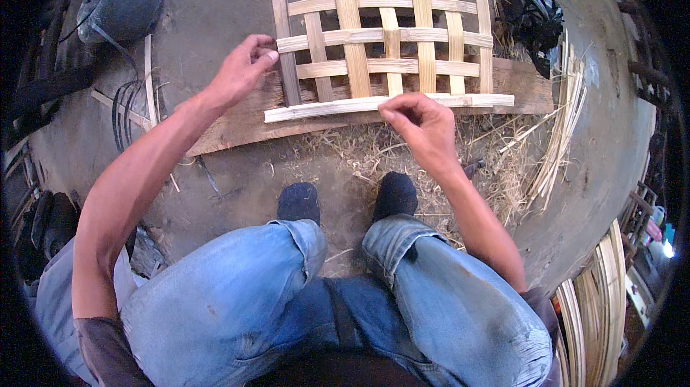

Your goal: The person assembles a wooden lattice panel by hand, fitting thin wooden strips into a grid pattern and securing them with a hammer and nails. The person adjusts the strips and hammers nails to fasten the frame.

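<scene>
- Bamboo lattice (381, 42) lies flat on a wooden plank (237, 125) on the floor.
- I see my left hand (241, 71) pinching its left edge strip.
- My right hand (417, 125) is pinched together at its lower rail.

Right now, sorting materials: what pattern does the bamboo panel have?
The pale woven bamboo lattice panel shows an open criss-cross grid, head view.
</scene>
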`<state>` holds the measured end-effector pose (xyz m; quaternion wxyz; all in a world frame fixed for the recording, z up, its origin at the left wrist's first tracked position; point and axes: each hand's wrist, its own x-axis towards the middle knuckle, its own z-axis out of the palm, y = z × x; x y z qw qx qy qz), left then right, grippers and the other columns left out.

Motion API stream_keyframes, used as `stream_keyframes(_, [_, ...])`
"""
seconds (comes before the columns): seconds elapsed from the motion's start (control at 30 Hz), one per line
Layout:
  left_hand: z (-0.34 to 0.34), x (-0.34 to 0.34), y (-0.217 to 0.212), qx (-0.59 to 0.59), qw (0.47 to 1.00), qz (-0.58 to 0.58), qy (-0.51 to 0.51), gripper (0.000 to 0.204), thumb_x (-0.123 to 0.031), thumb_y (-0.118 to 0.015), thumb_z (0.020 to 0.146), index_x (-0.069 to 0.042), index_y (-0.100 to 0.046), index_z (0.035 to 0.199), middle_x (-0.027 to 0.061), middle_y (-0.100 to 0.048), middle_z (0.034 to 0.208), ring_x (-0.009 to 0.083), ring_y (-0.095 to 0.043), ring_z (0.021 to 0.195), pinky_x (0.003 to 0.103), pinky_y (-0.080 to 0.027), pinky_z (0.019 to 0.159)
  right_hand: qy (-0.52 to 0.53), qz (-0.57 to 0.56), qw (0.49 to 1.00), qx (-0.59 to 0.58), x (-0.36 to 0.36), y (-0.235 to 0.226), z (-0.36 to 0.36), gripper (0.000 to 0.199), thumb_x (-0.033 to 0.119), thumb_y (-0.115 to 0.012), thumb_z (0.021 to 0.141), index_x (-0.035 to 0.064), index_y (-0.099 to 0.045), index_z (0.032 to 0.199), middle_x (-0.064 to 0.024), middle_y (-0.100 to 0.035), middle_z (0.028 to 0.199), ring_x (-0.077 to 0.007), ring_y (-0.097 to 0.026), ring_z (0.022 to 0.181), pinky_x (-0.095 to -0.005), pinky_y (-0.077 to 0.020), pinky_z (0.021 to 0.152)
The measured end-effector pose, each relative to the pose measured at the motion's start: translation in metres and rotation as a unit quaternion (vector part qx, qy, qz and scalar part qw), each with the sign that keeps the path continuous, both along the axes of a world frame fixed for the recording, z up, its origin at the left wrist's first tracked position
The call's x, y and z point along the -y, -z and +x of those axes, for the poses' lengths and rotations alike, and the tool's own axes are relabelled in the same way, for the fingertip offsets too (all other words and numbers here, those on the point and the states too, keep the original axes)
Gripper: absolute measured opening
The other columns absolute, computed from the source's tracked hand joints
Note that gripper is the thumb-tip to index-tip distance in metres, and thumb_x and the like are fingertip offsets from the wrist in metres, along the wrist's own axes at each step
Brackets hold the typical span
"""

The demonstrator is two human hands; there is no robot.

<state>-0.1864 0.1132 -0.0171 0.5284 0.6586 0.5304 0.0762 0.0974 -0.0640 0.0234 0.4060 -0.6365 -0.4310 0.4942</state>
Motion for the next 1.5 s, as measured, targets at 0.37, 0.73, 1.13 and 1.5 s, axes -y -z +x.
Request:
stream_keyframes(0.37, [0.049, 0.06, -0.037, 0.036, 0.938, 0.215, 0.268, 0.035, -0.011, -0.067, 0.083, -0.008, -0.059, 0.117, 0.0125, -0.06, 0.113, 0.0316, -0.057, 0.107, 0.042, -0.046, 0.095, -0.053, 0.089, 0.988, 0.111, -0.021, 0.022, -0.004, 0.013, 0.004, -0.075, 0.078, 0.003, -0.072, 0.091, -0.0091, -0.071, 0.088, -0.0199, -0.068, 0.083, -0.0301, -0.0527, 0.073])
stream_keyframes(0.73, [0.065, 0.08, -0.02, 0.043, 0.935, 0.2, 0.288, 0.03, -0.006, -0.068, 0.079, -0.007, -0.061, 0.108, 0.0117, -0.061, 0.104, 0.0328, -0.058, 0.102, 0.044, -0.047, 0.09, -0.051, 0.179, 0.96, 0.208, -0.013, 0.036, -0.009, 0.014, -0.002, -0.077, 0.077, 0.0039, -0.067, 0.084, -0.0071, -0.072, 0.086, -0.0155, -0.069, 0.082, -0.0277, -0.056, 0.07])
stream_keyframes(1.13, [0.065, 0.08, -0.021, 0.045, 0.932, 0.208, 0.293, 0.03, -0.008, -0.066, 0.08, -0.007, -0.06, 0.11, 0.0122, -0.061, 0.104, 0.0328, -0.058, 0.103, 0.044, -0.047, 0.09, -0.068, 0.228, 0.937, 0.254, -0.013, 0.04, -0.01, 0.019, -0.003, -0.077, 0.069, 0.008, -0.069, 0.083, -0.0039, -0.071, 0.085, -0.0208, -0.068, 0.08, -0.0321, -0.0539, 0.07])
stream_keyframes(1.5, [0.068, 0.075, -0.028, 0.067, 0.959, 0.214, 0.174, 0.016, -0.006, -0.061, 0.087, -0.004, -0.065, 0.103, 0.0113, -0.066, 0.097, 0.0281, -0.065, 0.093, 0.038, -0.051, 0.082, -0.077, 0.259, 0.923, 0.273, -0.014, 0.043, -0.008, 0.022, -0.001, -0.076, 0.067, 0.0107, -0.07, 0.084, -0.0025, -0.071, 0.086, -0.0219, -0.067, 0.08, -0.0328, -0.0538, 0.069])
